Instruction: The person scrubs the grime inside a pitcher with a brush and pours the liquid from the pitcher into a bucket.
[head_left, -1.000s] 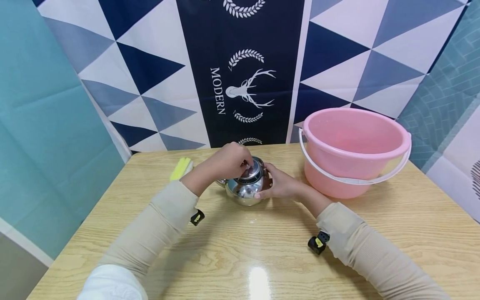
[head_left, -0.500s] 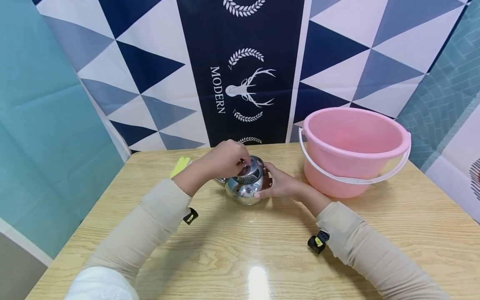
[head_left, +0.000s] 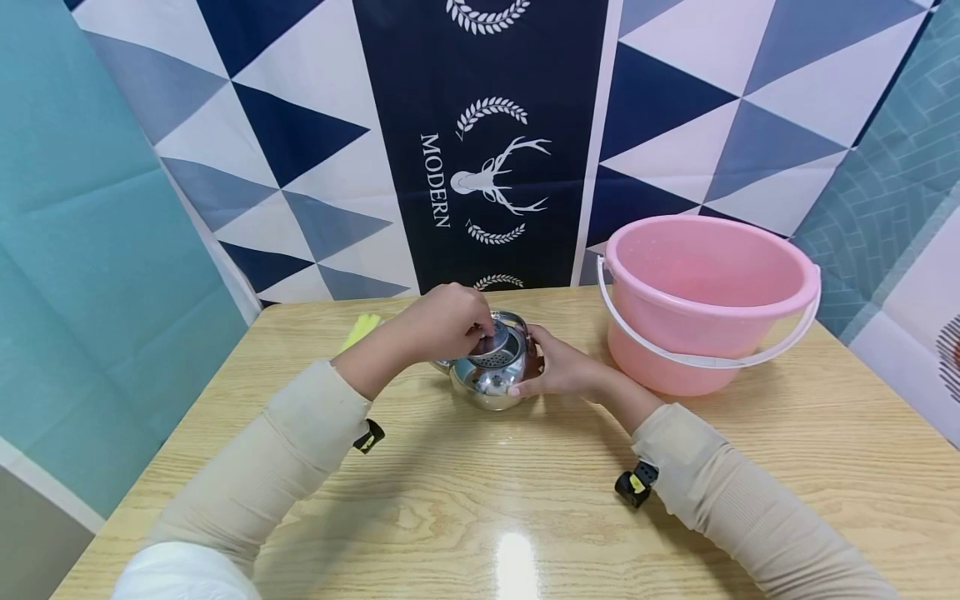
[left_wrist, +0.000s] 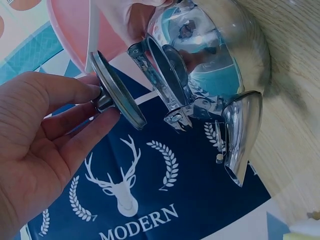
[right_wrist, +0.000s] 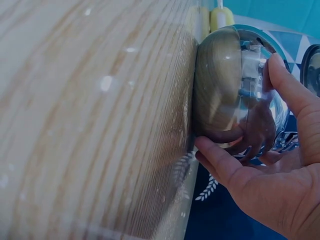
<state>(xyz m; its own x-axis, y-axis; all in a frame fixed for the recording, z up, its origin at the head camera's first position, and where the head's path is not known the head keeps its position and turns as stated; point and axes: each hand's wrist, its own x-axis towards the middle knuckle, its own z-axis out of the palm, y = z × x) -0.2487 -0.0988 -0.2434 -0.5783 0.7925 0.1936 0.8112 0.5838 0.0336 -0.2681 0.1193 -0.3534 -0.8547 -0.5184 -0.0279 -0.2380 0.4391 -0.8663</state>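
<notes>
A shiny steel teapot (head_left: 487, 387) stands on the table with its mouth uncovered. My left hand (head_left: 447, 323) pinches the knob of its round lid (left_wrist: 119, 92). In the left wrist view the lid hangs tilted, apart from the opening. A perforated strainer (head_left: 498, 359) shows inside the mouth. The spout (left_wrist: 243, 132) points to the left, partly behind my left hand in the head view. My right hand (head_left: 562, 365) grips the pot's right side, thumb and fingers spread round the rounded body (right_wrist: 220, 85).
A pink bucket (head_left: 667, 354) with a white handle (head_left: 705, 362) stands right of the teapot, close to my right forearm. A yellow sponge (head_left: 362, 328) lies behind my left wrist. A patterned cloth (head_left: 300, 150) hangs behind the table (head_left: 465, 492).
My left hand has raised the lid off the teapot and shifted it slightly left, baring the strainer. The right hand and the pot have stayed in place.
</notes>
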